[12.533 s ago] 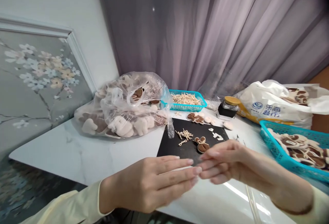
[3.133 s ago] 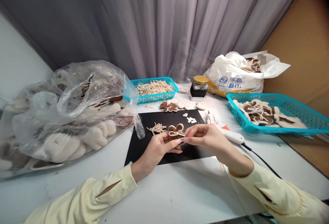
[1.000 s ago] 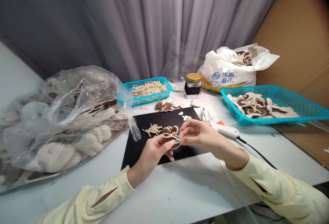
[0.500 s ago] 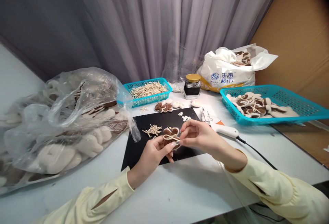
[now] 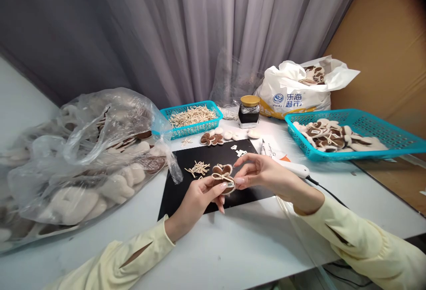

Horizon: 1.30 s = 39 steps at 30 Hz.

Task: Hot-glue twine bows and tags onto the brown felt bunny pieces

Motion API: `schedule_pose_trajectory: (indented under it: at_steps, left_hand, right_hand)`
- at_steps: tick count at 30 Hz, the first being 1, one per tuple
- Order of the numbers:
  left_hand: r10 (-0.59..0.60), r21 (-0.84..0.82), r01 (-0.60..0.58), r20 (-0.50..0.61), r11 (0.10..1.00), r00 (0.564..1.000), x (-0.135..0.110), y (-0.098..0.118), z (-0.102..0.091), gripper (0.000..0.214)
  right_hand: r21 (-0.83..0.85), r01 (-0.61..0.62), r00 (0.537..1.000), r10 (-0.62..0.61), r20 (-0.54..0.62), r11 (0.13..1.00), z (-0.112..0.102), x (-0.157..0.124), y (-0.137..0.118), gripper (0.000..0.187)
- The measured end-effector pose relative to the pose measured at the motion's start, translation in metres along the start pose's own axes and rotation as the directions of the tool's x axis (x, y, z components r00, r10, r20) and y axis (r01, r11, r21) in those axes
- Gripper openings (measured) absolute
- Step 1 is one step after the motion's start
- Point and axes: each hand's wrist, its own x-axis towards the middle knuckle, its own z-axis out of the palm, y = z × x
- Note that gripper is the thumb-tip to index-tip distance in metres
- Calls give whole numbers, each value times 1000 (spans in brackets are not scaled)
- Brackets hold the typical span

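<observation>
My left hand (image 5: 199,196) pinches a small brown rabbit-shaped felt piece (image 5: 222,176) with a cream bow and a white label, holding it just above the black mat (image 5: 186,192). My right hand (image 5: 262,172) is at the piece's right edge, thumb and fingertips touching it near the label, fingers curled. A small pile of cream bows (image 5: 198,168) lies on the mat just left of the piece. A few white labels (image 5: 240,152) lie at the mat's far edge.
A big clear bag of felt shapes (image 5: 83,148) fills the left. A teal basket of bows (image 5: 191,118) and a dark jar (image 5: 249,111) stand behind. At right are a teal basket of finished pieces (image 5: 346,139), a white bag (image 5: 299,90) and a white glue gun (image 5: 294,169) with its cord.
My right hand's fingers shifted slightly lower on the piece's right edge, now at the label. The left hand still holds the piece in about the same place.
</observation>
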Motion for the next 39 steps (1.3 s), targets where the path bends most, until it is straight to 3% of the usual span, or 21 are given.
schedule_pose_trajectory:
  at_steps: [21, 23, 26, 28, 31, 36, 39]
  left_hand:
    - [7, -14, -6, 53, 1000, 999, -2, 4, 0, 24]
    - [48, 7, -48, 8, 999, 999, -3, 5, 0, 27]
    - [192, 142, -166, -191, 976, 963, -4, 8, -2, 29]
    - [311, 306, -216, -306, 927, 900, -4, 12, -4, 24]
    - [450, 522, -238, -328, 819, 830, -5, 15, -5, 14]
    - [607, 743, -362, -74, 563, 791, -9, 9, -2, 4]
    - [612, 777, -409, 38, 479, 790, -10, 3, 0, 7]
  right_hand:
    - [-114, 59, 994, -69, -90, 992, 0, 2, 5, 34]
    - [-126, 64, 991, -78, -109, 990, 0, 2, 4, 35]
    - [-143, 73, 985, -94, -146, 987, -2, 4, 3, 35]
    - [-151, 78, 981, -103, -163, 985, -3, 5, 3, 34]
    - [-151, 81, 978, -107, -178, 985, -3, 5, 4, 34]
    - [-114, 117, 978, -134, -161, 987, -1, 5, 6, 35]
    - [-94, 130, 977, -144, -154, 987, 2, 5, 7, 35]
